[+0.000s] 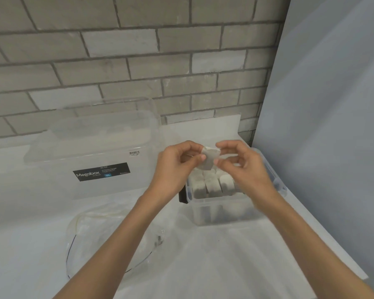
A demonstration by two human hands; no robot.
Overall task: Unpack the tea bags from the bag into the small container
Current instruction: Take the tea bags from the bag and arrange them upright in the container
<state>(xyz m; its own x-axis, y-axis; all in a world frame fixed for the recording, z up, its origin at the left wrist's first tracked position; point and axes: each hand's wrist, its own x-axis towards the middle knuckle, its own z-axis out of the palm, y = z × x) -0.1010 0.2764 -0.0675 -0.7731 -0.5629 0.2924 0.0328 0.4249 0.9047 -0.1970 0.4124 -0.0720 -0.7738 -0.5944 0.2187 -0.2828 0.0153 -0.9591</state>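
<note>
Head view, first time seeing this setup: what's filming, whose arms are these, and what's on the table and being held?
No machine here: a camera worn on a person's head looks down at their two bare arms. The left hand and right hand together pinch one pale paper tea bag above a small clear plastic container packed with rows of tea bags. On the white table also sit a large clear storage box and a clear plastic bag.

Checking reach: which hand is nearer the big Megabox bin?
Left. The left hand is just right of the bin; the right hand is farther, above the small container.
</note>
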